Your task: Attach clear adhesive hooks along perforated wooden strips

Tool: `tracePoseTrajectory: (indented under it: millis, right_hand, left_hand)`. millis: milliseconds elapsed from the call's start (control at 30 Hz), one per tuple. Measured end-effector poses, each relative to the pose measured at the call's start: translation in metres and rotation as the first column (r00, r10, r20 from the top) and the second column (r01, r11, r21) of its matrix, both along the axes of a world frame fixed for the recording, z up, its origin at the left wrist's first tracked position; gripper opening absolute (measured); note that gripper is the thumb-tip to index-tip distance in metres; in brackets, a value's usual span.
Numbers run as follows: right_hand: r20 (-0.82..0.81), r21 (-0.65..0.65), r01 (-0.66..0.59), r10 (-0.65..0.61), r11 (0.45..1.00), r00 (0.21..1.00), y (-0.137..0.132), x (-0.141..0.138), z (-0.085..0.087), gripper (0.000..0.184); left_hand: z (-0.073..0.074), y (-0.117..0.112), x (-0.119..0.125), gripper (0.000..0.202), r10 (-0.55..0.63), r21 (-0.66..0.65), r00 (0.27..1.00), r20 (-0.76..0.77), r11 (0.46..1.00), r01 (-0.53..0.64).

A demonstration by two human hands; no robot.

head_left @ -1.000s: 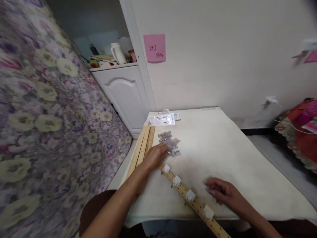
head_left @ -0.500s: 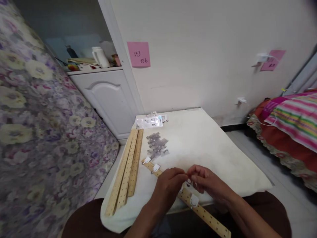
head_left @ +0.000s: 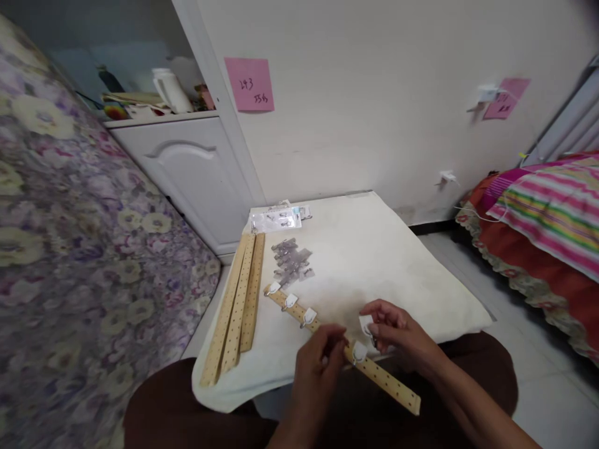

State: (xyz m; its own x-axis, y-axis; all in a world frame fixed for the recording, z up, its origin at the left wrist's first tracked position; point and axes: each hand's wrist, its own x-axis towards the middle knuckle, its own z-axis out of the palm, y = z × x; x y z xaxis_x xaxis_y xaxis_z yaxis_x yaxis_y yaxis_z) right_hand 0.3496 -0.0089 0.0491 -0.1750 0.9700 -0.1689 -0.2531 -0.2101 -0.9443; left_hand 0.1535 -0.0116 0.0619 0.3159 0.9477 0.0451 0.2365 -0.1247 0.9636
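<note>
A wooden strip with rows of holes (head_left: 384, 378) lies diagonally across the near part of the covered table, its lower end past the edge. Several white tags (head_left: 291, 301) with small metal fittings sit along it. Between the thumb and fingers of my right hand (head_left: 395, 330), just above the strip, is another white tag (head_left: 365, 323) with a dark metal fitting. My left hand (head_left: 322, 362) is closed in a loose pinch over the strip's middle; whatever it pinches is too small to make out. One tag (head_left: 359, 352) lies on the strip between my hands.
Three more perforated wooden strips (head_left: 241, 299) lie at the table's left side. A pile of small clear packets (head_left: 291, 262) is beside them, with clear blister packaging (head_left: 276, 219) at the back. A floral curtain (head_left: 93, 249) hangs at left; a bed (head_left: 552, 231) stands at right.
My hands have moved apart, and the white tag now shows in my right hand. Another tag on the strip has come into sight left of my left hand. The view has shifted slightly.
</note>
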Motion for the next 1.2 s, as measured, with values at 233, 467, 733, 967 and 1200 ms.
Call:
tracePoseTrajectory:
  millis: [233, 467, 733, 967, 1200]
  right_hand:
    - [0.125, -0.002, 0.1, -0.099, 0.995, 0.987, -0.028, 0.006, -0.015, 0.032]
    - [0.308, 0.027, 0.106, -0.109, 0.994, 0.945, -0.061, 0.008, -0.024, 0.021]
    - [0.382, 0.054, 0.134, -0.145, 0.989, 0.913, -0.072, 0.015, -0.028, 0.023]
    - [0.488, 0.117, 0.315, -0.331, 0.942, 0.807, -0.072, 0.018, -0.04, 0.025]
    - [0.507, 0.126, 0.37, -0.381, 0.92, 0.774, -0.075, 0.011, -0.045, 0.027]
  left_hand:
    - [-0.038, -0.037, 0.023, 0.043, -0.247, -0.524, 0.927, 0.281, 0.77, 0.364]
    - [-0.038, -0.04, 0.036, 0.036, -0.216, -0.624, 0.928, 0.302, 0.691, 0.364]
    - [-0.048, -0.045, 0.039, 0.024, -0.187, -0.697, 0.926, 0.328, 0.614, 0.371]
    - [-0.059, -0.049, 0.038, 0.03, -0.17, -0.764, 0.939, 0.299, 0.547, 0.342]
    - [-0.063, -0.048, 0.038, 0.031, -0.183, -0.779, 0.941, 0.284, 0.529, 0.338]
